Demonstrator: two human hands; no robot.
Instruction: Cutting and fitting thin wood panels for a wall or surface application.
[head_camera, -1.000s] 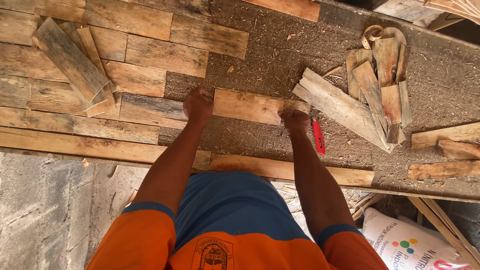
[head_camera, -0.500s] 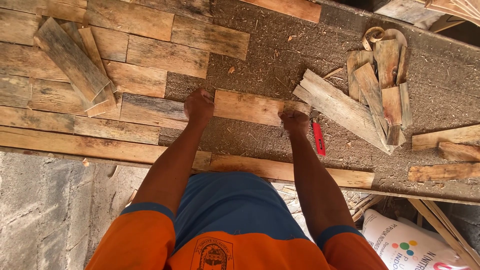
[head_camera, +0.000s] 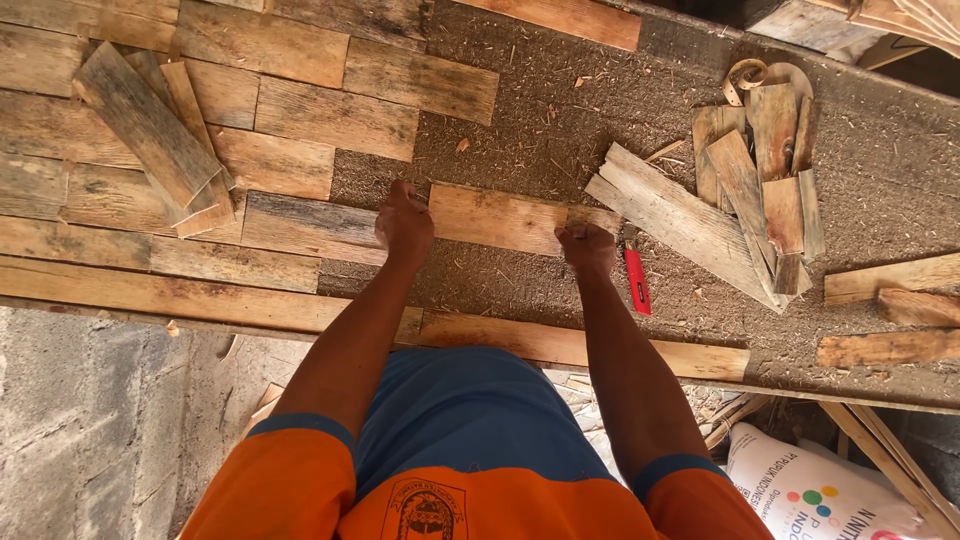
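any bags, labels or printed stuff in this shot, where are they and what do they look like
Sack: bottom right corner, under the edge of the work surface; white, plump, with dark lettering and small coloured dots.
Shirt badge: bottom centre, on the person's orange shirt; a small dark crest outline, partly cut off by the frame.
No signs or screens are in view.

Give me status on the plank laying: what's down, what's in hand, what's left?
Done: the left part of the bed is covered with laid planks in rows. In hand: left hand and right hand press on the ends of one plank, butted against the row's last plank. Left: bare sawdust bed to the right, with loose offcuts and a red cutter lying on it.
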